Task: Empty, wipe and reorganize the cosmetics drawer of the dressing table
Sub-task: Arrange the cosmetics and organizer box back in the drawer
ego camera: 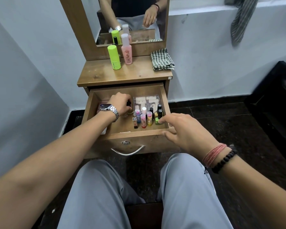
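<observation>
While left hand (120, 101) fingers curl round a small bottle (128, 107) in drawer (139, 133); right hand (185, 133) fingers loosely spread

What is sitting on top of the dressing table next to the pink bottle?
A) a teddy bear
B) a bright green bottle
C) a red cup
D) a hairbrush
B: a bright green bottle stands upright just to the left of the pink bottle on the dressing table, in front of the mirror.
</observation>
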